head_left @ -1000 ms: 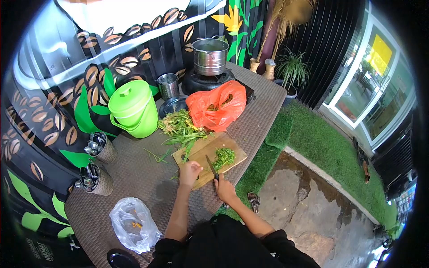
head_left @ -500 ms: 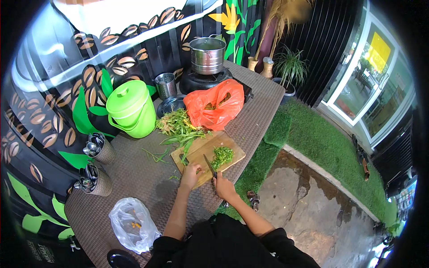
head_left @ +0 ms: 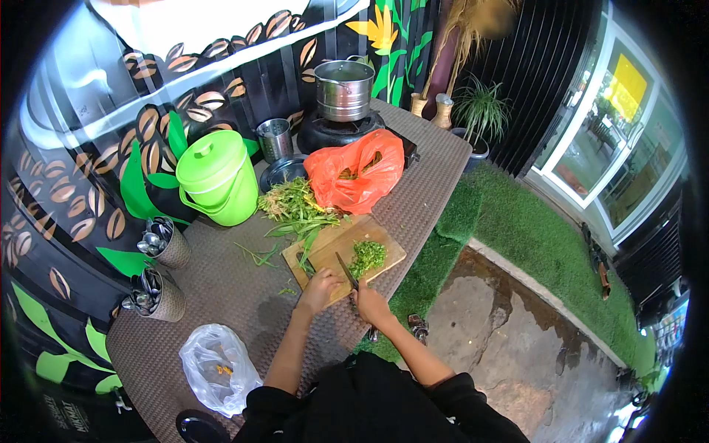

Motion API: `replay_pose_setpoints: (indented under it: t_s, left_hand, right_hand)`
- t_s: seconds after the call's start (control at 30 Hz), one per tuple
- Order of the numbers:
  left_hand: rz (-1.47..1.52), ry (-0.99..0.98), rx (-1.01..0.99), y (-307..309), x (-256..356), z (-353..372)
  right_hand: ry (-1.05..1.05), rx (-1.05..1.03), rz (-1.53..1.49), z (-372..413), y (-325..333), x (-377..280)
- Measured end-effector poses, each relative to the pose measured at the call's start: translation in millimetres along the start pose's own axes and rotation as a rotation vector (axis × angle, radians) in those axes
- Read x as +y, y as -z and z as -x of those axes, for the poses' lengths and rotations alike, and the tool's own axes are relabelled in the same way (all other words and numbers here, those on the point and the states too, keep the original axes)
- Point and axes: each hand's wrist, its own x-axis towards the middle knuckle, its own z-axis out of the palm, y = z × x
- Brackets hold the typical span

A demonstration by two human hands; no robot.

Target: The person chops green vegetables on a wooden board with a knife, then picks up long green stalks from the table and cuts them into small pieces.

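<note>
My right hand (head_left: pixel 372 303) is wrapped round the dark handle of a knife (head_left: pixel 345 267), its blade pointing up and left over a wooden cutting board (head_left: pixel 336 244). Right of the blade lies a pile of chopped green leaves (head_left: pixel 368 257). My left hand (head_left: pixel 319 291) is at the board's near left part, fingers drawn together close to the knife; whatever they may hold is hidden. A few green stems (head_left: pixel 303 261) lie on the board's left edge. Beyond it, a heap of uncut greens (head_left: pixel 295 207) spreads over the table.
An orange plastic bag (head_left: pixel 354 177) sits behind the board, before a steel pot (head_left: pixel 345 92) on a black stove (head_left: pixel 340 135). To the left stand a lime-green lidded bucket (head_left: pixel 218 181) and two cutlery holders (head_left: pixel 166 304). A clear plastic bag (head_left: pixel 219 369) lies at the near left.
My left hand has shifted slightly right, closer to the knife. My right hand and the knife have barely moved.
</note>
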Motion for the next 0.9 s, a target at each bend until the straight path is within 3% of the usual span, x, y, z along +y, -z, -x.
replay_pose_setpoints:
  t_s: [0.23, 0.4, 0.5, 0.9]
  left_hand:
    - [-0.060, -0.032, 0.055, 5.8, 2.2, -0.9]
    - [-0.049, 0.129, 0.195, -9.9, 11.1, 3.7]
    - [-0.056, 0.099, 0.234, -10.5, 18.3, 2.5]
    - [-0.096, 0.144, 0.278, -13.5, 21.7, 3.5]
  right_hand:
    - [0.012, -0.003, -0.013, -2.8, 1.0, -0.3]
    - [-0.012, 0.003, 0.049, 7.9, 5.1, -11.6]
    - [-0.069, 0.022, 0.063, 14.4, -9.7, -17.6]
    - [-0.065, 0.036, 0.071, 9.9, -18.9, -13.6]
